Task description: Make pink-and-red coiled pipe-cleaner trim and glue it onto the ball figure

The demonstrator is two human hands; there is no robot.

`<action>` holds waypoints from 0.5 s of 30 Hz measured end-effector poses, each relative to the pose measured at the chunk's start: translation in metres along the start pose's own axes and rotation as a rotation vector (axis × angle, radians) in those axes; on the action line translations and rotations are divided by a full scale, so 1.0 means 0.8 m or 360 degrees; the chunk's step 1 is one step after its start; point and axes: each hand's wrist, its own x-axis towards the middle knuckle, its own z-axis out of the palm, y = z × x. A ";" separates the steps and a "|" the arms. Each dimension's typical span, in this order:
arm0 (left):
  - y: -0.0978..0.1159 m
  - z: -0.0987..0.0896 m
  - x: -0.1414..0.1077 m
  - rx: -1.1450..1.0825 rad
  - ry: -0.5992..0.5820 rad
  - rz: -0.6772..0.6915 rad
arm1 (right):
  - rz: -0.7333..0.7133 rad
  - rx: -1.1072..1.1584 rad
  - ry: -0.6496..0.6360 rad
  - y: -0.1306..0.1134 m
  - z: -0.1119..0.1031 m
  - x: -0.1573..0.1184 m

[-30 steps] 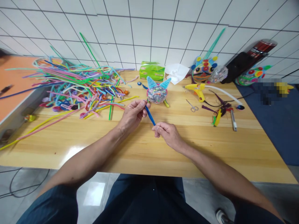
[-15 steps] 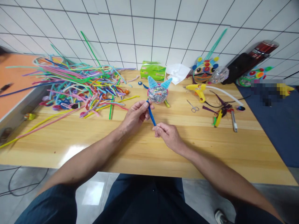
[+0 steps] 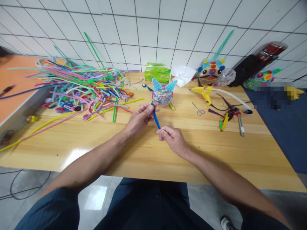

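Note:
A blue pipe cleaner (image 3: 156, 117) is stretched between my two hands over the middle of the wooden table. My left hand (image 3: 141, 116) pinches its upper end between thumb and fingers. Its lower end is gripped by my right hand (image 3: 171, 135), with the fingers closed. Just beyond my left hand stands a clear, round craft piece (image 3: 162, 96) with shiny filling, a pink rim and two light-blue pointed ears. A yellow-green strip (image 3: 172, 106) lies beside it, and a small blue button (image 3: 144, 85) is at its back left.
Many colourful pipe cleaners (image 3: 91, 86) are heaped at the left. Behind are a green tissue pack (image 3: 157, 73) and a white tissue (image 3: 183, 75). At the right lie a yellow glue gun (image 3: 203, 93), scissors (image 3: 199, 110), a cutter (image 3: 241, 125) and a decorated mask-like craft (image 3: 210, 73).

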 end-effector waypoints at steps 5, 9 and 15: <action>-0.022 0.002 -0.012 0.0283 -0.0106 -0.0053 | 0.0000 -0.0175 -0.0006 0.002 -0.003 0.002; -0.023 0.005 -0.015 0.0281 -0.0172 -0.0072 | -0.0097 -0.0280 0.0095 -0.001 -0.013 0.004; -0.027 0.007 -0.024 0.0582 -0.0488 -0.0338 | -0.0293 -0.0123 0.0518 0.005 -0.023 0.007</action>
